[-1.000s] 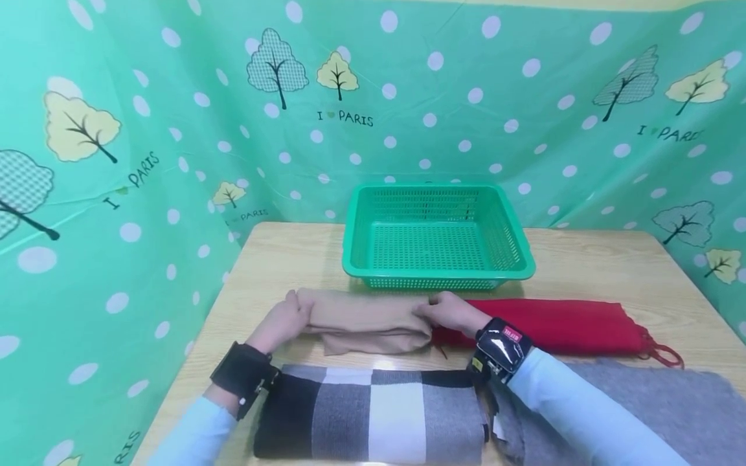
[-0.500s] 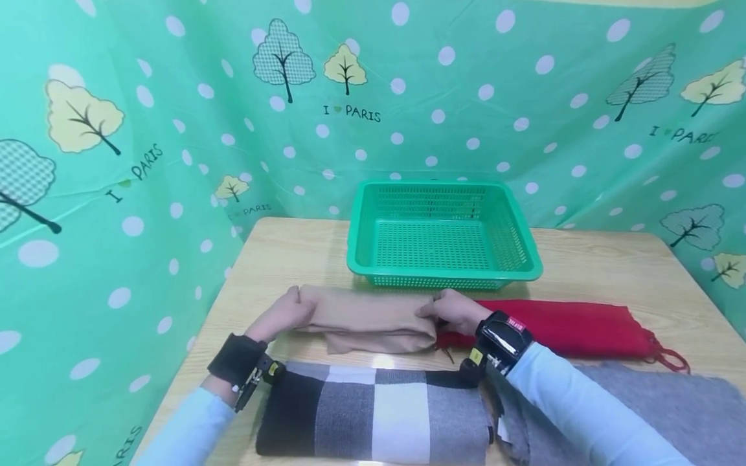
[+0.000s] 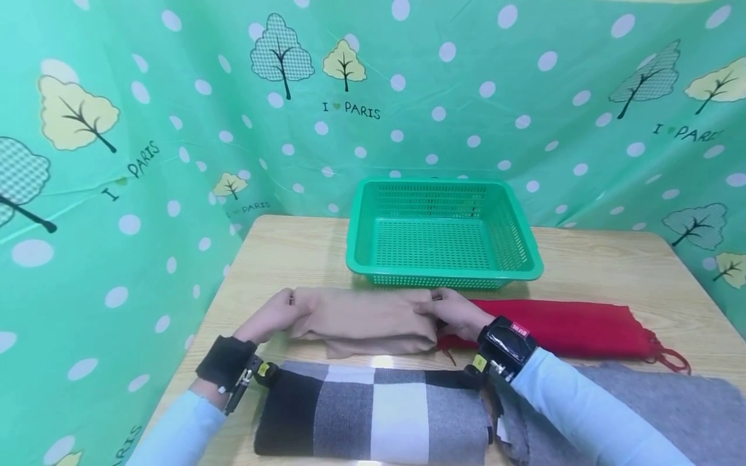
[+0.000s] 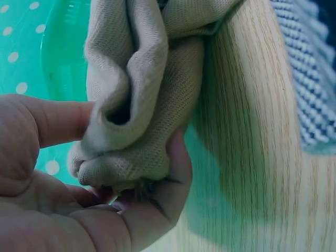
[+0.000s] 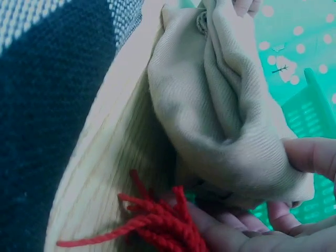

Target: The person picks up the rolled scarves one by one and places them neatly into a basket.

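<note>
A beige folded scarf (image 3: pixel 367 317) lies across the table between both hands, in front of the basket. At its left end my left hand (image 3: pixel 285 310) grips the fabric; the left wrist view shows thumb and fingers curled round the layered folds (image 4: pixel 131 105). My right hand (image 3: pixel 454 310) holds the other end, its thumb on one face and fingers tucked under the scarf (image 5: pixel 226 121) in the right wrist view. Red fringe (image 5: pixel 168 220) lies against the right fingers. It belongs to a folded red scarf (image 3: pixel 559 327) to the right.
Behind the beige scarf stands a green plastic basket (image 3: pixel 445 278). A black, grey and white checked scarf (image 3: pixel 399 414) lies folded at the front. Grey cloth (image 3: pixel 641 414) spreads at front right, partly under the right forearm. A polka-dot curtain (image 3: pixel 175 162) borders the table's left and back.
My left hand has shifted slightly left, and the beige scarf looks a little flatter and more drawn out at that end. The right hand keeps its hold. The head view has tilted slightly.
</note>
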